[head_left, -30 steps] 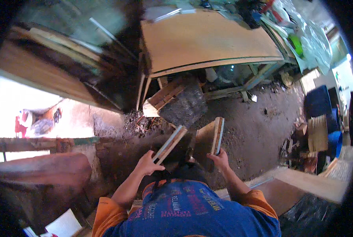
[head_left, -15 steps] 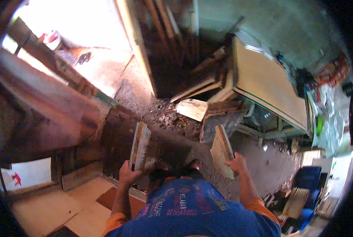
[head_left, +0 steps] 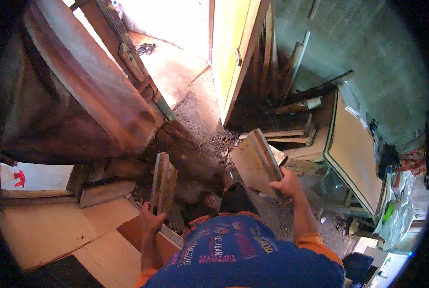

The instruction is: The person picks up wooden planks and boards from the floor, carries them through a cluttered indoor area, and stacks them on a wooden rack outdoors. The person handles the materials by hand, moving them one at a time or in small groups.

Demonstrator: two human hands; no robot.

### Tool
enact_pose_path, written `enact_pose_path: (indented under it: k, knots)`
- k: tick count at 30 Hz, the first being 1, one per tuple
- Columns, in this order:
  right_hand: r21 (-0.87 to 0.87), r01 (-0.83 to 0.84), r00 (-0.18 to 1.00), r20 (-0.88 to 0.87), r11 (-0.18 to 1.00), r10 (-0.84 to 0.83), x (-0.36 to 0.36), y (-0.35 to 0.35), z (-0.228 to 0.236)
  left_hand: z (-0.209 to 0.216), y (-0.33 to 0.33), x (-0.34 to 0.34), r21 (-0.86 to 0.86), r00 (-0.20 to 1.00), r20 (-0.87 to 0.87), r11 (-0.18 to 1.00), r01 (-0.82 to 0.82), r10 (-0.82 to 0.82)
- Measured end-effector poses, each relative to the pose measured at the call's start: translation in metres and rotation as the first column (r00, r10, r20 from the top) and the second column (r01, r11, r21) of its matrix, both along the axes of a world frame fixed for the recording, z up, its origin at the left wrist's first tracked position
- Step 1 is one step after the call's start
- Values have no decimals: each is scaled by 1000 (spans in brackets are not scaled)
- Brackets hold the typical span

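Observation:
My left hand (head_left: 152, 219) grips the near end of a short, thick wooden board (head_left: 163, 185), which stands on edge and points away from me. In my right hand (head_left: 287, 184) is a wider wooden board (head_left: 253, 167) with a pale face and a layered edge, tilted and held by its near right corner. The two boards are apart, one on each side of my body. Below and between them my feet and dark trouser legs (head_left: 238, 199) show over the dirty floor.
A yellow door (head_left: 233, 53) stands open onto a bright doorway ahead. On the right are a tilted cabinet (head_left: 353, 149) and leaning planks; rubble (head_left: 221, 144) lies by the door. A brown cloth-covered piece (head_left: 94, 105) is left, above pale panels (head_left: 46, 230).
My view has swung left and I have come closer to the doorway. Both boards are still in my hands; the right one has risen and tilted, now in front of the rubble.

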State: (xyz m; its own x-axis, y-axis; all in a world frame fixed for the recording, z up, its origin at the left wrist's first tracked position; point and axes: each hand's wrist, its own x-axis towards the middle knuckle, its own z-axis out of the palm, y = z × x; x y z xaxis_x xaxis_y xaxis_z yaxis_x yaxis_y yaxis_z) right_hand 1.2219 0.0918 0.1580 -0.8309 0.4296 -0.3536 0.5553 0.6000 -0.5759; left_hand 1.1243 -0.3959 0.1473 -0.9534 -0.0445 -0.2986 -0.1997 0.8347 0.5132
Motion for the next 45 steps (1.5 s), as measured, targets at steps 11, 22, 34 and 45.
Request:
enact_pose_path:
  k: [11, 22, 34, 45]
  knots:
    - [-163, -241, 966, -132, 957, 221, -191, 13, -9, 46, 7, -42, -74, 981, -36, 978, -195, 193]
    - [-281, -196, 973, -171, 939, 152, -327, -3, 4, 31, 16, -92, 32, 960, 73, 961, -273, 270]
    - [-428, -121, 948, -318, 895, -24, -445, -29, 60, -22, -15, -208, 148, 999, 9, 988, -42, 42]
    - [-444, -110, 925, -374, 889, -72, -539, 9, 46, -23, 43, -322, 190, 996, -92, 982, 15, 2]
